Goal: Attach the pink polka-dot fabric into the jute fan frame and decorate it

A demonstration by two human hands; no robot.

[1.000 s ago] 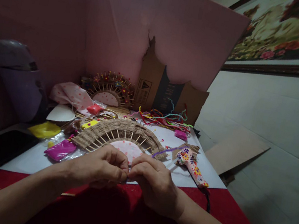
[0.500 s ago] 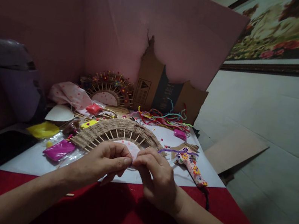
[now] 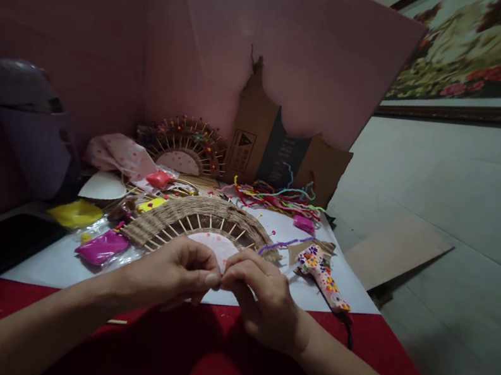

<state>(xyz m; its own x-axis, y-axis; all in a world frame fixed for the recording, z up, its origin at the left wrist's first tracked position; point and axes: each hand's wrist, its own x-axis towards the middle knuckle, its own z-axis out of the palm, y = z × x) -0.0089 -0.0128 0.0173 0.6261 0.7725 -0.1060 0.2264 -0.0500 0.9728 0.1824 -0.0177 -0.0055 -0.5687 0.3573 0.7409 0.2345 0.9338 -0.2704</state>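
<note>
My left hand and my right hand meet fingertip to fingertip over the red cloth, both pinched shut on something too small to make out. A purple pipe cleaner runs from near my right hand toward the right. Just beyond my hands lies a woven jute fan shape on wooden sticks, with a pink dotted half-disc at its middle.
A flower-patterned glue gun lies at the right on white paper. Magenta clay and yellow clay packs sit at the left. Coloured pipe cleaners, a second decorated fan, torn cardboard and a purple container stand behind.
Both hands rose slightly toward the jute fan, then settled back a little. Their fingertips stayed pinched together throughout. The purple pipe cleaner's end shifted with the right hand.
</note>
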